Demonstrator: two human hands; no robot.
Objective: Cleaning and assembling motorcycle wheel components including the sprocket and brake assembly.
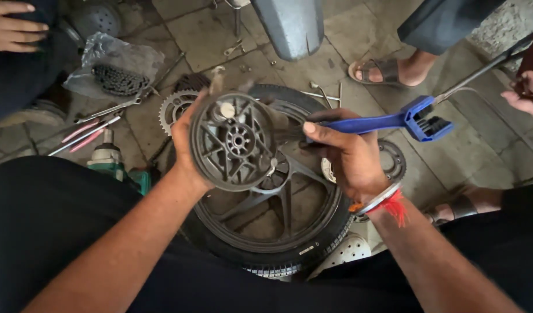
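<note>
Centre of the frame: the left hand (185, 148) holds a round, dark grey hub plate (233, 141) upright by its left rim, its grip closed around the edge; the plate shows a central bore, radial ribs forming a star pattern, and a pale round spot near its upper edge. The right hand (344, 153), wearing a metal bangle with red thread at the wrist, has its grip closed on the handle of a blue brush (394, 122), whose boxy bristled head lies at right of centre and whose near end meets the plate's right side. Directly below the plate lies a black spoked wheel with tyre (278, 232) on the tiled floor (208, 35). Farther off, at left: a toothed sprocket (172, 109), a spanner (110, 110), pink-handled tools (84, 132) and a green power tool (113, 162). Upper left: a chain on a clear plastic bag (117, 78). Upper right: another person's sandalled foot (382, 71); at the right edge, another person's hand (524, 95).
</note>
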